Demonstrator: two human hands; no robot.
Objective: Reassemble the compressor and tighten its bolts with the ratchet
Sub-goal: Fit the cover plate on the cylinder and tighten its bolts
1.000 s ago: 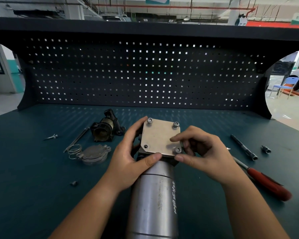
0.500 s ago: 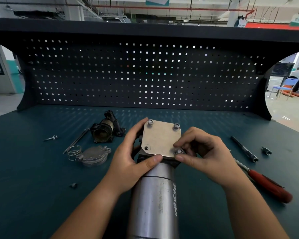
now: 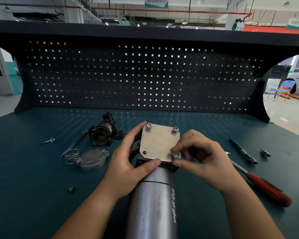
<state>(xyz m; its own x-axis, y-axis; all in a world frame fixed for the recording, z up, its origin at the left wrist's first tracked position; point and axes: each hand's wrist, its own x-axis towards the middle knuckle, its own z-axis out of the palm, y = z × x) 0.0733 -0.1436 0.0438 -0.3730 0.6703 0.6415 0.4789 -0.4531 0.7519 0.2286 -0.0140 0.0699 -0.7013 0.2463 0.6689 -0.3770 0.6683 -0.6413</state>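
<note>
compressor [image 3: 154,195] centre, ratchet [image 3: 259,181] right, spring [image 3: 71,155] left

Left hand [image 3: 128,163] gripping compressor [image 3: 154,195] below square plate [image 3: 158,142], right hand [image 3: 202,161] pinching near-right bolt [image 3: 176,155], red-handled tool [image 3: 266,190] on bench [image 3: 33,169]

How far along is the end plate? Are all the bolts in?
Done: the square plate sits on the compressor end, with bolts standing in its two far corners. In hand: the right hand pinches the near-right bolt while the left hand holds the plate. Left: the near-left hole is empty, the red-handled tool lies untouched, and the black housing and round cover lie loose.
</note>
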